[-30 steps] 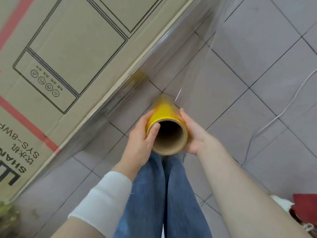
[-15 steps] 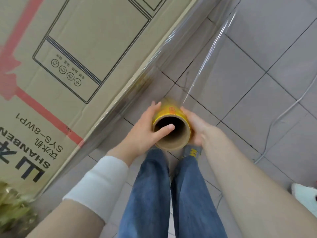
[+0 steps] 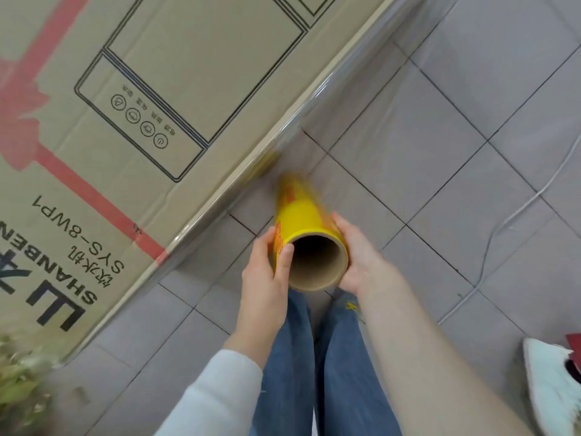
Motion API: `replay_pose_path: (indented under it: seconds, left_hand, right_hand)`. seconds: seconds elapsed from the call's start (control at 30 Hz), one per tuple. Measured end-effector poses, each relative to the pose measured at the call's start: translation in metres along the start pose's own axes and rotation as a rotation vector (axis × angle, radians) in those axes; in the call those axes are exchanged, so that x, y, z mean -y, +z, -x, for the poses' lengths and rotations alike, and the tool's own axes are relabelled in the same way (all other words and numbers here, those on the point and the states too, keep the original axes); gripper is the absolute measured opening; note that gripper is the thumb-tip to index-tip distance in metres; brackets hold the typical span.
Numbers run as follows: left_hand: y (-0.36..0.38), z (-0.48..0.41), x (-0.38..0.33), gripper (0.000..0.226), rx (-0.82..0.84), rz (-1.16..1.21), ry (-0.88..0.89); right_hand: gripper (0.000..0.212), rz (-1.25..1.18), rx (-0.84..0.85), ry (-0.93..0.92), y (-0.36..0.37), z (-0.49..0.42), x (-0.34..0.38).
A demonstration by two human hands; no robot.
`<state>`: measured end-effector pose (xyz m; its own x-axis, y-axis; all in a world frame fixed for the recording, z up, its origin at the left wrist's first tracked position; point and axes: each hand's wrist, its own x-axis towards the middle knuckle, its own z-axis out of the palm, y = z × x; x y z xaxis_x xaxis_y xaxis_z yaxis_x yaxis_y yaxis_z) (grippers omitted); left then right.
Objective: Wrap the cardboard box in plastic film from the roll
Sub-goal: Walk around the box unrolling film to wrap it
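Cardboard box: standing on the tiled floor, filling the upper left of the view. Plain brown board, flat-faced, carrying black printed outlines, 4 round icons and a red stripe.

Film: stretching glossy and taut from the roll along the box's near side toward the upper right. Clear enough for tile joints to be showing through, and apparently clinging to that side already.

Roll: being held upright near the box's side, not touching it, between both hands and above the knees, likely so the film's width is meeting the vertical face. Yellow surface blurring; brown cardboard core gaping hollow toward the camera.

Left hand: gripping the roll's left side, fingers curling round it, thumb lying over the core's rim, probably braking the spin for tension.

Right hand: cupping the opposite side, fingers wrapping round the roll, probably steadying it.

Stage: judging from 1 filmed side, wrapping being under way, not finished.

Surroundings: blue jeans below; thin white cable trailing over grey tiles; white shoe lower right; blurred greenery lower left.
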<state>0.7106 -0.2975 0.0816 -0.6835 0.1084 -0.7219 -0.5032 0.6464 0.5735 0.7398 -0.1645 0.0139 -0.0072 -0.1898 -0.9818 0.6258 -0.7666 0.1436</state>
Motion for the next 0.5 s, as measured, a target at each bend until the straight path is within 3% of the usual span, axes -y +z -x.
replay_pose_path:
  seconds: [0.13,0.27,0.33,0.5]
  left_hand:
    - [-0.014,-0.011,0.005,0.048,0.162,-0.187,0.001]
    - [-0.026,-0.042,-0.008,0.092,0.531,-0.394,0.177]
    - [-0.028,-0.054,-0.016,0.087,0.675,-0.570,0.197]
    - [-0.029,-0.046,-0.010,0.060,0.475,-0.615,0.238]
  right_hand:
    - [0.049,0.157,-0.062,0.045,-0.006,-0.004,0.002]
    - [0.052,0.286,-0.067,0.071,0.002,-0.003,-0.007]
    - [0.056,0.303,-0.058,0.077,0.003,-0.008,-0.006]
    - [0.057,0.248,-0.039,0.054,0.002,-0.006,-0.011]
